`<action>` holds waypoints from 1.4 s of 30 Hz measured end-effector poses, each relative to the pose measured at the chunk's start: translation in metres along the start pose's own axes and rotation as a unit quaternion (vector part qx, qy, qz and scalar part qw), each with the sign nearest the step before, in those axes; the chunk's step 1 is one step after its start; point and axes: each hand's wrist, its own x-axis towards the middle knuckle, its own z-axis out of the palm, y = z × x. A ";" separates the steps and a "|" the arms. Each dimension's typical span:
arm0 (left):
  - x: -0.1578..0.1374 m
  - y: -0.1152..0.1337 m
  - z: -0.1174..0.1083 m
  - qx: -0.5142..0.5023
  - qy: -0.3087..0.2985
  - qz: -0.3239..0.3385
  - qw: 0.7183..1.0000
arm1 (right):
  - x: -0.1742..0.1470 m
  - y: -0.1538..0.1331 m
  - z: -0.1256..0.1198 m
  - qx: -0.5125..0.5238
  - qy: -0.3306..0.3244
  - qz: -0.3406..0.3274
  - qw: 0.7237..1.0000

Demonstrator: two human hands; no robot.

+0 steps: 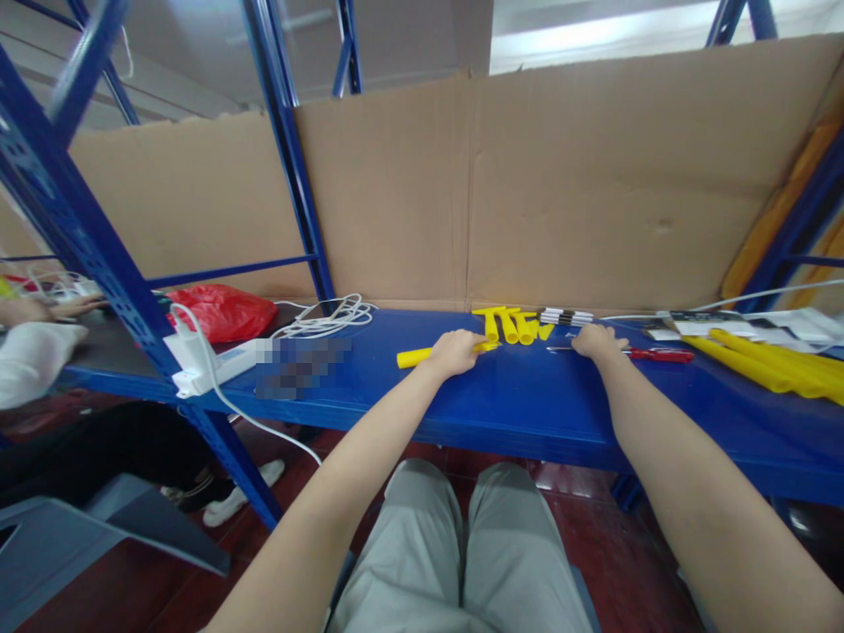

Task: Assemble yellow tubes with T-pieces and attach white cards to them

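Observation:
My left hand [457,352] is closed around a yellow tube [413,358], which sticks out to the left; a small yellow tip shows past the fingers on the right. Behind that hand lie several yellow flared tubes [509,327] in a row. My right hand [597,341] reaches down at a row of small white pieces with black bands [565,317]. Its fingers are curled, and what is between them is hidden. Passing beneath or beside this hand is a screwdriver with a red handle [661,355], its metal shaft pointing left.
Long yellow tubes [771,362] and white packets [758,327] lie at the right of the blue table [514,400]. On the left are a white power strip [224,362], coiled white cable [333,316] and a red plastic bag [221,312]. Another person's sleeve [40,356] shows far left.

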 end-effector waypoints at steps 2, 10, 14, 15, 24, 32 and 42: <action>0.000 -0.001 0.001 -0.001 0.003 0.001 1.000 | -0.004 -0.004 -0.006 -0.007 -0.041 0.019 0.999; 0.002 -0.003 0.002 0.017 -0.002 0.004 1.000 | -0.026 -0.016 -0.030 -0.029 -0.118 -0.011 0.993; 0.003 -0.004 0.002 0.020 0.001 0.004 1.000 | -0.029 -0.017 -0.035 -0.030 -0.101 -0.029 0.994; 0.003 -0.004 0.002 0.019 0.002 0.005 1.000 | -0.029 -0.017 -0.035 -0.031 -0.097 -0.034 0.994; 0.002 -0.004 0.003 0.018 0.006 0.009 1.000 | -0.022 -0.015 -0.027 -0.027 -0.086 -0.049 0.995; 0.002 -0.002 0.003 -0.004 0.009 0.005 1.000 | -0.020 -0.017 -0.022 -0.055 -0.060 -0.067 0.994; 0.002 -0.002 0.003 -0.034 0.014 -0.002 0.999 | -0.030 -0.025 -0.032 -0.095 -0.056 -0.107 0.988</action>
